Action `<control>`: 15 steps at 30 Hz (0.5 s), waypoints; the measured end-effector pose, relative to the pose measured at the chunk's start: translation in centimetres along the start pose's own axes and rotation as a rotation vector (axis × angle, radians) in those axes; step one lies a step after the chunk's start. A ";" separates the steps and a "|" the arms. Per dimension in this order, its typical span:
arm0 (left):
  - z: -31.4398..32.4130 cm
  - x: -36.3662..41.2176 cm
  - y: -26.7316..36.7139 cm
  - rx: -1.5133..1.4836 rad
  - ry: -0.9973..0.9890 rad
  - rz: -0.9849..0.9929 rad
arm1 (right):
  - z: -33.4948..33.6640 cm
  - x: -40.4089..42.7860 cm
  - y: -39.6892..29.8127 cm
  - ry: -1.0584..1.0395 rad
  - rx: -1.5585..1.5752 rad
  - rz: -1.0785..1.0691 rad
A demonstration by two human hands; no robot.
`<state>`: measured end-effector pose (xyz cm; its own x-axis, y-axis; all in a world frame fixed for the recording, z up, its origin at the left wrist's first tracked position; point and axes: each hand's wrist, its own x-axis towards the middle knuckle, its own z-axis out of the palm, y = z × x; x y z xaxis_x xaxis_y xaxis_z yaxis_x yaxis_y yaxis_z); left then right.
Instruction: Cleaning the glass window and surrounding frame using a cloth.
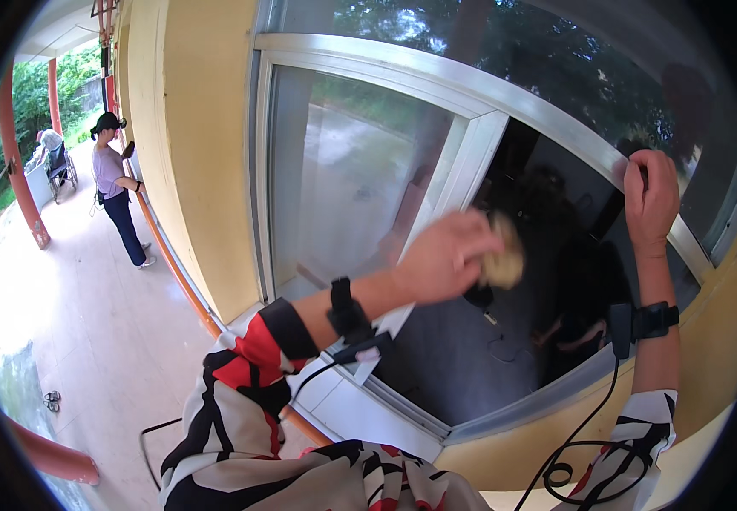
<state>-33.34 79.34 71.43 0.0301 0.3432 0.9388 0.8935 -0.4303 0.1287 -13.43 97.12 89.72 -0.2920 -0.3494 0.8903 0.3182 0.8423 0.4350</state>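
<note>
My left hand point(448, 259) is blurred and holds a yellowish sponge or folded cloth point(503, 255). It hovers before the dark opening of an aluminium sliding window, close to the upright edge of the sliding sash point(464, 169). Higher up on the right, my right hand point(651, 198) has its fingers curled over the window's aluminium crossbar point(534, 96). Fingertip contact there is partly hidden. A glass pane point(356, 172) fills the left half of the window, and more glass with reflections of trees lies above the crossbar. Both wrists wear black straps with cables.
The tiled sill point(349, 396) and lower track run below the opening. To the left, an orange handrail point(183, 281) follows the yellow wall point(209, 160). A person point(113, 179) stands beside it on the walkway, with a wheelchair point(58, 166) and red posts point(20, 160) beyond.
</note>
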 end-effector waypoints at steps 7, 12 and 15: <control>2.2 -0.7 1.8 0.405 -0.177 0.153 | 0.0 0.3 -0.4 -0.011 -0.019 0.005; 3.1 -0.5 -0.3 0.804 -0.372 0.006 | -0.2 0.2 -0.4 -0.007 0.001 0.005; 2.6 -0.5 -1.0 0.781 -0.320 0.013 | -0.2 0.0 0.0 -0.024 -0.005 0.023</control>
<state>-33.09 81.77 69.98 0.0628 0.6125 0.7879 0.9419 0.2248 -0.2498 -13.28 97.04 89.69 -0.3059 -0.3206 0.8965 0.3292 0.8479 0.4155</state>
